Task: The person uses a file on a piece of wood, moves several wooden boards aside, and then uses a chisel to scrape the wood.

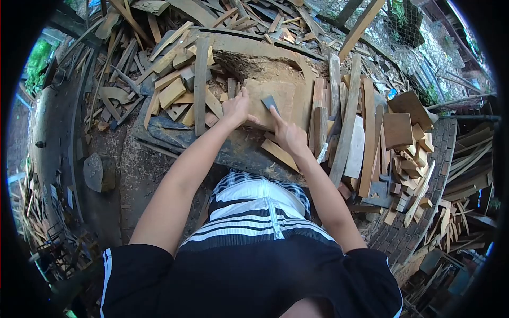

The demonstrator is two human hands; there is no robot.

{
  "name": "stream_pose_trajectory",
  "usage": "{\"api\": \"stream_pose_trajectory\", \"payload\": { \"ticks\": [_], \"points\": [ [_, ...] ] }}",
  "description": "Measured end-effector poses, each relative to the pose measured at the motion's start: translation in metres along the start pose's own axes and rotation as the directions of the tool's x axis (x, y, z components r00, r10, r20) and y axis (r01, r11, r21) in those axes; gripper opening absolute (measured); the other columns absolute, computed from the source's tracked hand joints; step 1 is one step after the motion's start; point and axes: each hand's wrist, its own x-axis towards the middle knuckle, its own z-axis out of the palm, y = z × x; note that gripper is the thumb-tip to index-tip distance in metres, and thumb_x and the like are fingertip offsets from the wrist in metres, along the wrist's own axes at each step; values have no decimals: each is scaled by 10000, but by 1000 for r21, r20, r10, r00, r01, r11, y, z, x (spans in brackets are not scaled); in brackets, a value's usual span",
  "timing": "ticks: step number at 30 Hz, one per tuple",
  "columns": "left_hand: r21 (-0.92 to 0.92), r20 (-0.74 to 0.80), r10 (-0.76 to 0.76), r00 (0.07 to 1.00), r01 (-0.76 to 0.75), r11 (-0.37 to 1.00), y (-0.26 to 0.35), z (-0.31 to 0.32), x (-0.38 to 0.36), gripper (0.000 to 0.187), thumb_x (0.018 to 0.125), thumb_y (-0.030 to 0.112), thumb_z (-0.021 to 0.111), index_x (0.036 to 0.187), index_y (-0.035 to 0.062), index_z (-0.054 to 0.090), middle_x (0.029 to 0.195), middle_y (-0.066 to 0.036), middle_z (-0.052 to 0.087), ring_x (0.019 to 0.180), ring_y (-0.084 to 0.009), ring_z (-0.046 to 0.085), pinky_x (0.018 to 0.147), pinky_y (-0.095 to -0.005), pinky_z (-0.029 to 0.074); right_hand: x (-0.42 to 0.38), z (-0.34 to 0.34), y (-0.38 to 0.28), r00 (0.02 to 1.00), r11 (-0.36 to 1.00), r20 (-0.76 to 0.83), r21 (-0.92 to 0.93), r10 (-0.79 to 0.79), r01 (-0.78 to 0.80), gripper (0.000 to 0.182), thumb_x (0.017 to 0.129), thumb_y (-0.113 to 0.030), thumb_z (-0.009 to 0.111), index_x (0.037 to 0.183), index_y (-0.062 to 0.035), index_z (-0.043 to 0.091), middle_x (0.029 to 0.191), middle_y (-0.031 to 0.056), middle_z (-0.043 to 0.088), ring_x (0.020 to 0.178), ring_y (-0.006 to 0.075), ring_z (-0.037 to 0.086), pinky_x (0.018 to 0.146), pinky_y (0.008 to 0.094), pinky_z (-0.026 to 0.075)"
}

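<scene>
Grey flat metal blade [269,102] sits on the pale tan wooden slab [281,98], held down by the right hand [289,137], whose fingers [275,114] pinch its lower edge. Left hand [237,107] lies flat on the slab's left edge, fingers spread, holding nothing. Slab rests on a dark, worn wooden counter [233,151] directly ahead of the person. Long grey plank [200,85] stands just left of the left hand. Brown offcut boards [371,138] are stacked to the right; loose scrap timber [169,63] is piled behind.
</scene>
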Motion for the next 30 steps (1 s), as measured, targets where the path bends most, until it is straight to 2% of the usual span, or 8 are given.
{"api": "stream_pose_trajectory", "payload": {
  "ticks": [5, 8, 11, 13, 17, 21, 26, 30],
  "points": [
    [-38, -30, 22, 999, -23, 999, -6, 8, 5, 1318, 453, 512, 900, 1426, -63, 221, 1279, -177, 565, 1065, -326, 637, 829, -408, 530, -10, 0, -3, 997, 1000, 74, -23, 21, -20, 553, 923, -262, 476, 1459, -312, 347, 708, 200, 667, 603, 374, 665, 551, 490, 538],
    [-52, 30, -1, 1000, 2, 999, -4, 4, 2, 1301, 465, 505, 897, 1428, -54, 224, 1300, -183, 551, 1068, -327, 634, 837, -411, 526, 29, 15, -9, 1000, 1000, -11, -7, 20, -20, 551, 920, -261, 484, 1454, -316, 358, 705, 201, 666, 605, 373, 666, 559, 486, 543],
    [-44, -69, 36, 997, -39, 998, -9, 14, 0, 1282, 478, 504, 893, 1429, -46, 232, 1287, -193, 562, 1069, -329, 634, 840, -414, 525, 37, 18, -12, 989, 999, -142, 28, -30, 35, 544, 921, -254, 482, 1449, -320, 368, 709, 205, 665, 601, 365, 668, 558, 480, 544],
    [-82, -58, 17, 998, -22, 996, -9, 15, 0, 1245, 495, 501, 888, 1415, -48, 253, 1262, -199, 580, 1070, -331, 633, 841, -415, 524, 18, 1, -14, 1000, 999, 9, 19, 30, -30, 518, 959, -254, 443, 1462, -323, 338, 756, 229, 665, 668, 403, 661, 600, 499, 531],
    [-95, -17, -17, 1000, 15, 995, -2, 3, -6, 1188, 508, 493, 886, 1383, -46, 290, 1222, -198, 603, 1067, -334, 632, 839, -417, 524, -26, -16, -11, 985, 998, 165, 25, 49, -54, 529, 956, -242, 436, 1470, -305, 332, 772, 228, 664, 682, 397, 664, 602, 503, 527],
    [-80, -25, -7, 1000, 5, 997, -1, 0, -7, 1117, 529, 481, 883, 1345, -42, 327, 1222, -191, 600, 1060, -338, 632, 837, -424, 523, 19, -2, -19, 990, 995, 125, 68, 62, -71, 517, 960, -247, 419, 1467, -304, 334, 776, 242, 661, 715, 404, 666, 630, 510, 526],
    [-89, -81, 26, 996, -33, 995, -5, 7, -9, 1096, 539, 476, 880, 1335, -42, 331, 1227, -188, 595, 1055, -345, 631, 840, -431, 522, 49, 15, -19, 999, 998, -43, 65, -6, 9, 551, 933, -252, 458, 1466, -307, 332, 780, 225, 675, 679, 384, 675, 624, 504, 544],
    [-117, -65, 1, 998, -9, 993, -4, 2, -8, 1109, 544, 470, 877, 1350, -41, 313, 1242, -191, 582, 1084, -347, 614, 852, -427, 517, -2, -6, -17, 994, 999, 104, 34, 29, -33, 551, 933, -255, 458, 1468, -302, 332, 777, 227, 674, 675, 386, 675, 606, 500, 543]
  ]
}}
